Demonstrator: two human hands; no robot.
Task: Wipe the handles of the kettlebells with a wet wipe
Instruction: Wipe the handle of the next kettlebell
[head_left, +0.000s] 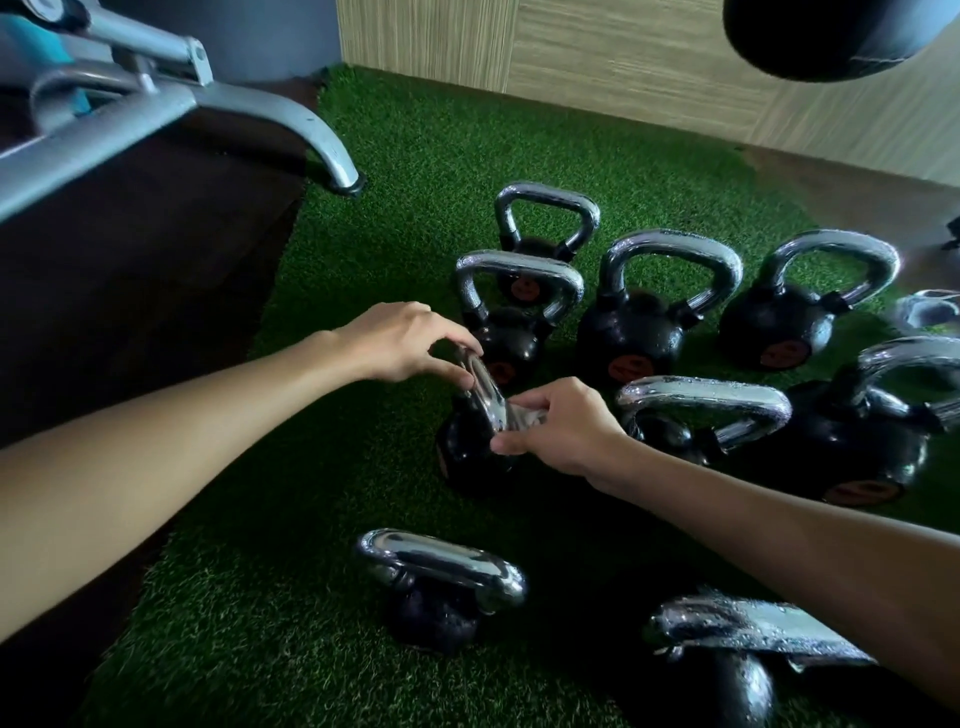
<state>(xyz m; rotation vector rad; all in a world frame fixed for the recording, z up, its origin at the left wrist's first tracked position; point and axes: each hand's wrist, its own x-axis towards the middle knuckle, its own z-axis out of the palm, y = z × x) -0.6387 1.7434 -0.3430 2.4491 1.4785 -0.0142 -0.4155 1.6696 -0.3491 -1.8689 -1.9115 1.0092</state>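
Observation:
Several black kettlebells with chrome handles stand on green artificial turf (415, 156). One kettlebell (467, 457) sits in the middle between my hands. My left hand (405, 343) grips the top of its chrome handle (480, 382) with fingertips and thumb. My right hand (561, 431) pinches a crumpled wet wipe (522, 415) against the lower side of that same handle. The wipe is mostly hidden by my fingers. Other kettlebells (631, 332) stand behind and to the right, and two more (439, 592) are close in front.
A grey metal bench frame (156, 119) with a curved leg stands at the left over dark flooring. A dark round ball or bag (831, 36) hangs at the top right. A wood-panel wall runs along the back.

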